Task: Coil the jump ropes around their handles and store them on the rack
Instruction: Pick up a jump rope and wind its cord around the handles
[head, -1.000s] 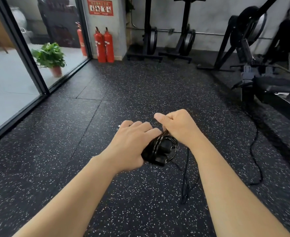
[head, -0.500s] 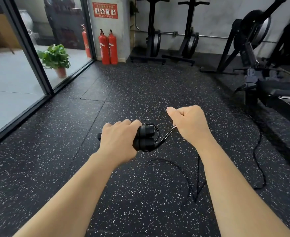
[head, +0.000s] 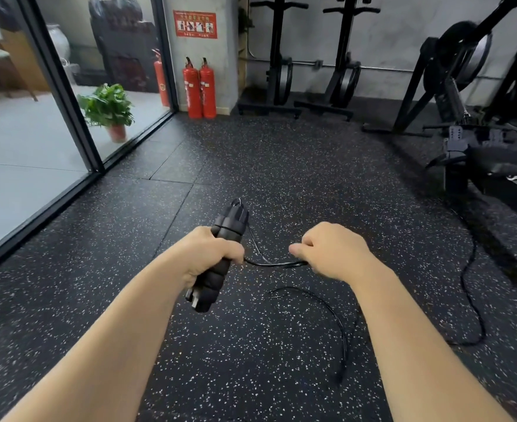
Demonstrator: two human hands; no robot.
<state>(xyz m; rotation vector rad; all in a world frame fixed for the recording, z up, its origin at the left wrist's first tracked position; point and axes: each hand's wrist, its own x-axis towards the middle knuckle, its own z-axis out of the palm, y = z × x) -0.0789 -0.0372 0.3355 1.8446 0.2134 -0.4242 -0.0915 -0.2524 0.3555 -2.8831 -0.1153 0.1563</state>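
My left hand (head: 213, 257) grips the two black jump rope handles (head: 217, 257), fingers curled tight round the pair held side by side and tilted, their top ends pointing away from me and their butt ends toward me. My right hand (head: 332, 252) pinches the thin black rope (head: 277, 264) in a closed fist just to the right of the handles, the short stretch between both hands pulled nearly level. From the handles' top ends a strand drops to join that stretch. Below my right wrist the slack rope curves in a loop down toward the speckled rubber floor (head: 251, 360). Farther right of the handles another black cord (head: 472, 300) trails across the floor toward a rowing machine (head: 479, 153). Beyond the handles two red fire extinguishers (head: 199, 89) stand against a grey pillar, a potted plant (head: 108, 109) left of them behind glass.
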